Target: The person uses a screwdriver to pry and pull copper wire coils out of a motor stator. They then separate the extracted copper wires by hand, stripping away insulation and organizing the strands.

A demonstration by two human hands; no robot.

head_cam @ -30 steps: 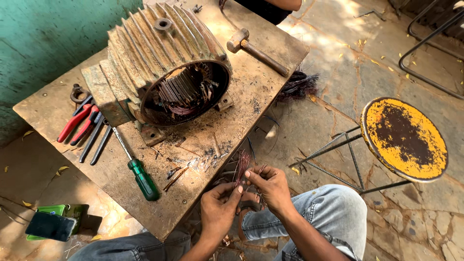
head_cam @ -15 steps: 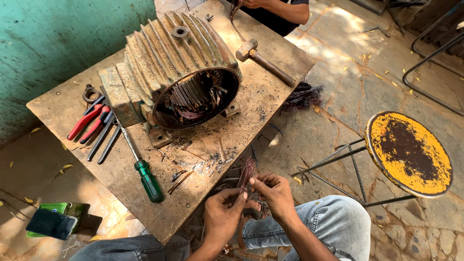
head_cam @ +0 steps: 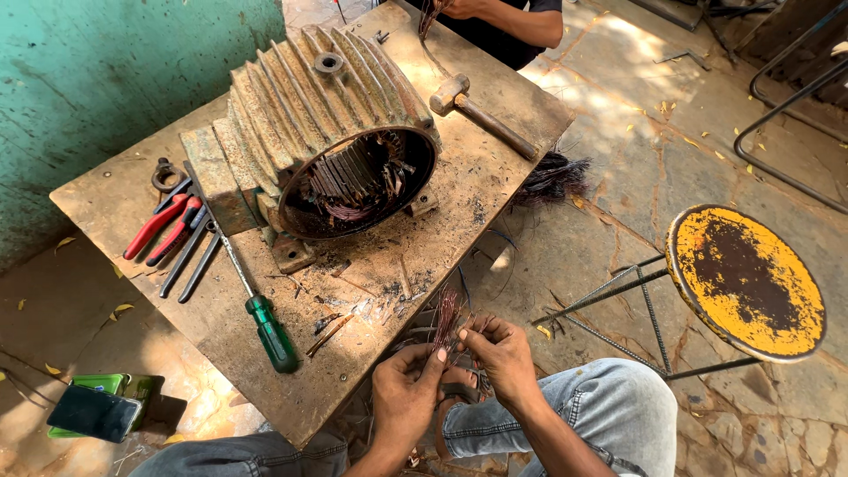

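Observation:
My left hand (head_cam: pixel 404 389) and my right hand (head_cam: pixel 500 352) meet just off the near edge of the wooden table (head_cam: pixel 495 159), both pinching a small bundle of thin copper wires (head_cam: pixel 447 320) that stands upright between the fingers. A large finned motor housing (head_cam: pixel 322 132) lies on the table beyond, its open end with copper windings facing me. A green-handled screwdriver (head_cam: pixel 265 322) lies left of my hands on the tabletop.
Red-handled pliers (head_cam: pixel 163 225) and dark tools lie at the table's left. A hammer (head_cam: pixel 481 115) rests at the far right, with a tangle of wire (head_cam: pixel 552 177) at that edge. Another person's arm (head_cam: pixel 503 22) is at the far side. A rusty yellow stool (head_cam: pixel 746 283) stands right.
The view has shifted slightly, so the table sits lower and further right in frame. My hands stay together on the wire bundle, fingers working at it.

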